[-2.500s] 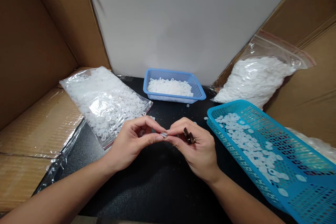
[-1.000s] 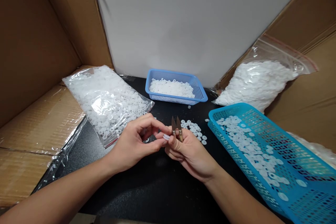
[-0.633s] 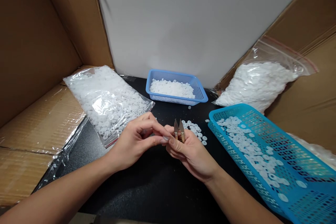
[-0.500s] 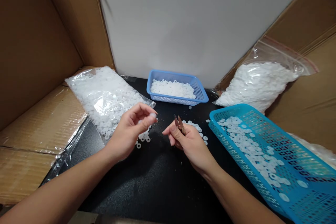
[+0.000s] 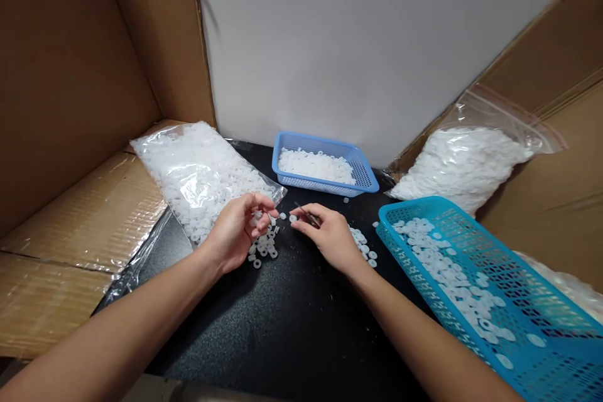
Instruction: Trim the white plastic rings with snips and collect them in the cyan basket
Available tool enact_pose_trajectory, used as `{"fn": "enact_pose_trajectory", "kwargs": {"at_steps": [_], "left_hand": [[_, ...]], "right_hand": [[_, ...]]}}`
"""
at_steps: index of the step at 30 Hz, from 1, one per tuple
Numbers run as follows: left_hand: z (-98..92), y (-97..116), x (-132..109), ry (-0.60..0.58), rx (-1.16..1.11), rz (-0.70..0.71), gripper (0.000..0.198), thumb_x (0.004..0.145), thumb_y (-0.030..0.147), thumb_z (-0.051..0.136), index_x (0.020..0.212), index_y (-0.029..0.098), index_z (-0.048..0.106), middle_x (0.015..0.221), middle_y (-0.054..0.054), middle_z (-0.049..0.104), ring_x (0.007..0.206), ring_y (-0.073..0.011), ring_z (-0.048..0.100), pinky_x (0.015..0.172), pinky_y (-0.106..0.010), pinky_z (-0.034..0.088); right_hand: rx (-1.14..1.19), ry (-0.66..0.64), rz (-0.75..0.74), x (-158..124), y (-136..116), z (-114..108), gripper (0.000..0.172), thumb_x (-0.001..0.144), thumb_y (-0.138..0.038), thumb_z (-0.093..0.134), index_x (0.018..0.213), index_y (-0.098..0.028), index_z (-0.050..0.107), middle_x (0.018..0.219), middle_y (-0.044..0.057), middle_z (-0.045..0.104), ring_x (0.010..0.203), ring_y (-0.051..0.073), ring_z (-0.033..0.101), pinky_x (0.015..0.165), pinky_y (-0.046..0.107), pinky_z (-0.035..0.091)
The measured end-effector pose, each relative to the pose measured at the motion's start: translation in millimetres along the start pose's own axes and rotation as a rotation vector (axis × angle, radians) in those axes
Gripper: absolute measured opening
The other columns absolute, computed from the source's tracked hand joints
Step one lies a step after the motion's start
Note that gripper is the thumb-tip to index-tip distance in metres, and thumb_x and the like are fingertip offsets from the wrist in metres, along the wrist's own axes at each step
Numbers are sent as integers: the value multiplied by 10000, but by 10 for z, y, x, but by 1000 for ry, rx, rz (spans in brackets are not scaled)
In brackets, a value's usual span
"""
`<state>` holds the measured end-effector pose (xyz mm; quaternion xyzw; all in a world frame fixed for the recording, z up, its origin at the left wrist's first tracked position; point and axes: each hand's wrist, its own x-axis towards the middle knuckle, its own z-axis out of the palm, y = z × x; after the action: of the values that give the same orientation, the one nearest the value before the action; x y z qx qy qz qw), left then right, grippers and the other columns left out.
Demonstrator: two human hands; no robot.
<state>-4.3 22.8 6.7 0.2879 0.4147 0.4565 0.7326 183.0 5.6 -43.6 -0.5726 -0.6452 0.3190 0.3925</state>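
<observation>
My left hand (image 5: pixel 240 229) is half curled, with small white plastic pieces (image 5: pixel 255 218) held in against its fingers. Below its fingertips lies a loose pile of white rings (image 5: pixel 264 246) on the black table (image 5: pixel 282 326). My right hand (image 5: pixel 330 235) pinches a white disc (image 5: pixel 293 218) between thumb and forefinger. Small pointed snips (image 5: pixel 308 215) are tucked in that same hand, their handles mostly hidden by the fingers. Right of that wrist is a second group of white discs (image 5: pixel 365 245), partly covered by the hand.
A clear bag of white rings (image 5: pixel 193 169) lies at left. Behind my hands stands a blue basket (image 5: pixel 325 187) of small white rings. A larger turquoise basket (image 5: pixel 414 276) with white discs is at right, near a zip bag (image 5: pixel 466 157) of white pieces. Cardboard (image 5: pixel 66 201) borders the left.
My right hand has shifted slightly left and up, and now pinches a white disc while keeping the snips. My left fingers have loosened and the disc at their tips is gone.
</observation>
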Motion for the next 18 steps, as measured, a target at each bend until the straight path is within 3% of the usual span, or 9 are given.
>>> {"fn": "enact_pose_trajectory", "kwargs": {"at_steps": [2,5,9,14,18], "left_hand": [[-5,-24,-24,-27,42,-42,157,812,138,554,771,92,698,708,-82,653,510,-80,469,449,-169,290],[-11,-100,-55,-132,175,-106,190,795,270,750,901,114,760,714,-40,637,517,-61,389,461,-175,224],[3,-218,-96,-332,343,-109,273,680,328,874,843,126,791,730,-27,631,573,-70,333,507,-214,194],[17,-230,-129,-370,494,149,112,750,265,817,788,169,775,740,-8,696,676,-116,513,639,-246,354],[28,-181,-146,-378,584,268,75,791,235,793,828,170,783,801,-22,747,740,-136,609,711,-259,423]], "right_hand": [[65,-10,13,-131,-72,-67,254,843,-361,712,1006,-171,755,825,25,641,716,141,557,672,264,433],[262,15,42,-310,-155,-119,308,805,-425,769,992,-181,771,811,18,616,698,127,530,653,254,423],[392,49,38,-436,-184,-104,258,780,-395,818,931,-190,774,814,16,605,724,125,537,676,254,423],[494,43,41,-483,-210,-95,241,802,-372,814,956,-195,762,790,-4,562,672,86,488,617,219,391],[695,40,176,-497,-229,-85,348,818,-444,800,1017,-178,697,777,-14,583,506,24,326,455,184,231]]}}
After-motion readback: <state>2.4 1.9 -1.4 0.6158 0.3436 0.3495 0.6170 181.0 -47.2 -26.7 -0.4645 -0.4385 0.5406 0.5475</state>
